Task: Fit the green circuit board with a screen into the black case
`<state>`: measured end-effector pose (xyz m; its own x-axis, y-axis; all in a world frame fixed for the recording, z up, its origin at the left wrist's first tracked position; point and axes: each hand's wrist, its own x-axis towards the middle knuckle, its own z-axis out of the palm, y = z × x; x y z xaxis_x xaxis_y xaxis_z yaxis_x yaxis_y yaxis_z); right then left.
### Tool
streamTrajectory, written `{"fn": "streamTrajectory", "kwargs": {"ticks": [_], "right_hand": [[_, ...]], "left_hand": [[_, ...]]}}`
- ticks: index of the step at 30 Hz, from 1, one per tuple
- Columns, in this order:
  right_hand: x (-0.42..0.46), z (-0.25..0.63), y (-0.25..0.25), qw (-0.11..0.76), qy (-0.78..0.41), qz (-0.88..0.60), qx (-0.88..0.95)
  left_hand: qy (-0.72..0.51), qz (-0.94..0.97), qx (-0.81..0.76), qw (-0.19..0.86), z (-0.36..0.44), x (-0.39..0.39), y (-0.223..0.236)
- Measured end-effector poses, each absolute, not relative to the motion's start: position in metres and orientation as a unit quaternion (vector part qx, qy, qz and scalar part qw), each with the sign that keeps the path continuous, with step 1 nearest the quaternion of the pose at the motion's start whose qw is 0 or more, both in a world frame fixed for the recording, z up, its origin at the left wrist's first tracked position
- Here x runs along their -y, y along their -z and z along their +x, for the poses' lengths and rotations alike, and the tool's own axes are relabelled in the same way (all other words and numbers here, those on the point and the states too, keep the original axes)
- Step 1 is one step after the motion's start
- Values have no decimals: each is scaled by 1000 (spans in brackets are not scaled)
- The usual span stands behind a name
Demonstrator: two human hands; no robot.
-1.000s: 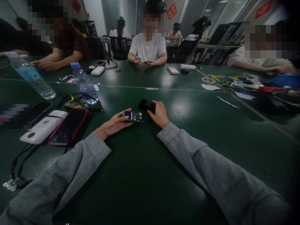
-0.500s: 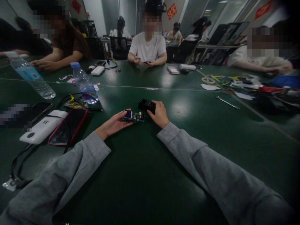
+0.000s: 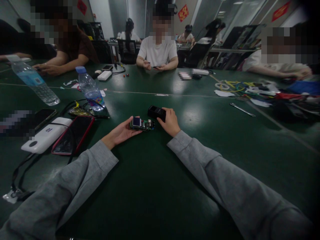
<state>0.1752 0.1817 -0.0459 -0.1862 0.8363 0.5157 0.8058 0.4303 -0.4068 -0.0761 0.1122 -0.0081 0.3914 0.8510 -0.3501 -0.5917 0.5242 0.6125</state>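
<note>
My left hand (image 3: 123,130) holds a green circuit board (image 3: 144,125) with a small dark screen (image 3: 136,122) at its left end. The thumb is at the board's left edge, and the other fingers are partly hidden beneath it. Just beyond the board's right end, my right hand (image 3: 171,121) grips a black plastic case (image 3: 156,112) with a rectangular window in its face. Board and case are close together but apart, over the middle of the green table (image 3: 140,186).
To the left lie a white power bank (image 3: 47,135), a red-edged phone (image 3: 74,135) and black cables. Two water bottles (image 3: 90,90) are behind them. On the right are a wrench (image 3: 242,109) and a heap of cables (image 3: 252,88). A person (image 3: 158,50) sits opposite.
My left thumb has shifted off the screen to the board's edge, and the screen shows more fully. My right hand and the black case have stayed put.
</note>
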Motion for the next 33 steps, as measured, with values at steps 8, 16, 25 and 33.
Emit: {"fn": "streamTrajectory", "kwargs": {"ticks": [8, 16, 25, 33], "right_hand": [[-182, 175, 45, 343, -23, -537, 771], [-182, 175, 47, 346, -18, -536, 770], [-182, 176, 46, 347, -20, -533, 772], [-181, 176, 45, 341, -21, -537, 771]], "left_hand": [[-451, 207, -325, 805, -78, -113, 11], [-448, 227, -325, 801, -78, -113, 13], [-444, 225, -334, 800, -75, -110, 7], [-443, 265, -322, 794, -79, -109, 11]]}}
